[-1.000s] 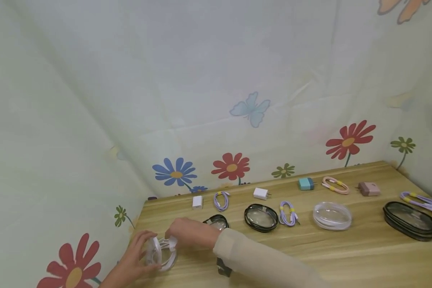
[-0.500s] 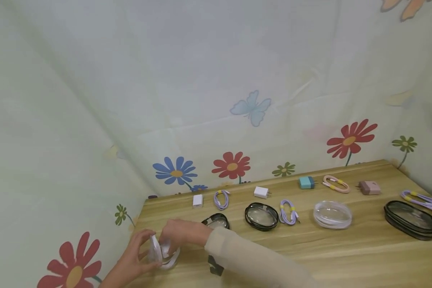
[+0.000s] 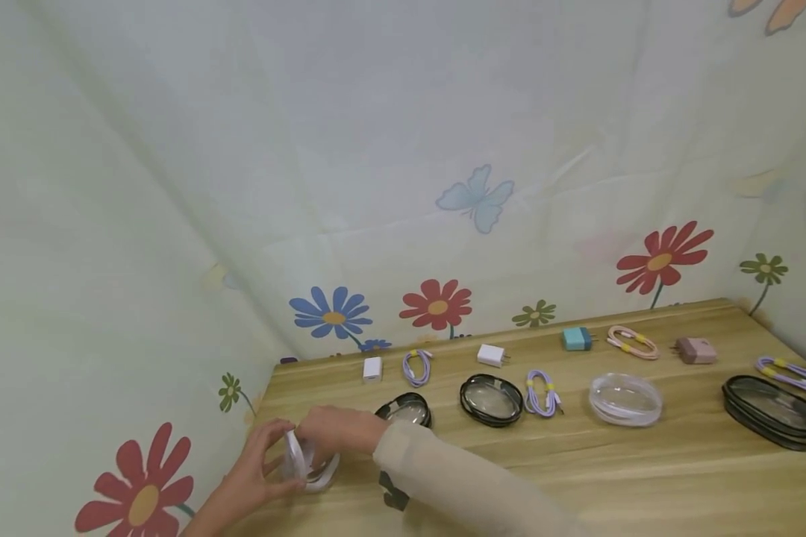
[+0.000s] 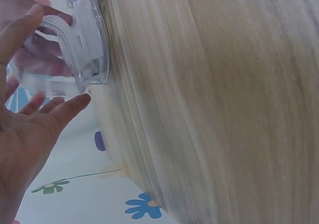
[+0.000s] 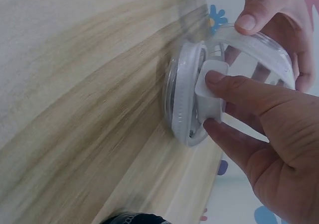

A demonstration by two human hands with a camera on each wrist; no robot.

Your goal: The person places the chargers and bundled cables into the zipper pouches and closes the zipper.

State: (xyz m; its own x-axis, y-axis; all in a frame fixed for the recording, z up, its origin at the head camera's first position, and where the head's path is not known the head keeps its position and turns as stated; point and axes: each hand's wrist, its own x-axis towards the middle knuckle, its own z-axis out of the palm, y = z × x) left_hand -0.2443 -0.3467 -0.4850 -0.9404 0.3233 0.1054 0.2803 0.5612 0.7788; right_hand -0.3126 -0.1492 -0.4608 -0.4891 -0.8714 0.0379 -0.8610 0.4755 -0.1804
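At the table's left end stands a small clear case (image 5: 184, 94) with a white zip rim, its lid raised. My left hand (image 3: 251, 473) holds that lid (image 4: 50, 59) between thumb and fingers, keeping it up. A white charger plug (image 5: 212, 90) is pinched between the thumb and fingers of my right hand (image 3: 339, 431), right at the case's opening. In the head view my right hand mostly hides the charger. White coiled cable shows only faintly inside the case.
Behind stand a white charger (image 3: 372, 369), a lilac cable (image 3: 416, 368) and a black-rimmed case (image 3: 406, 410). Farther right are more chargers and cables, another black-rimmed case (image 3: 491, 400), a clear case (image 3: 625, 400) and a large black-rimmed case (image 3: 774, 412). Flowered cloth walls border the table (image 3: 510, 470).
My right hand has moved slightly left and deeper into the case's opening with the charger. The left hand keeps its hold on the lid. The head view has shifted slightly.
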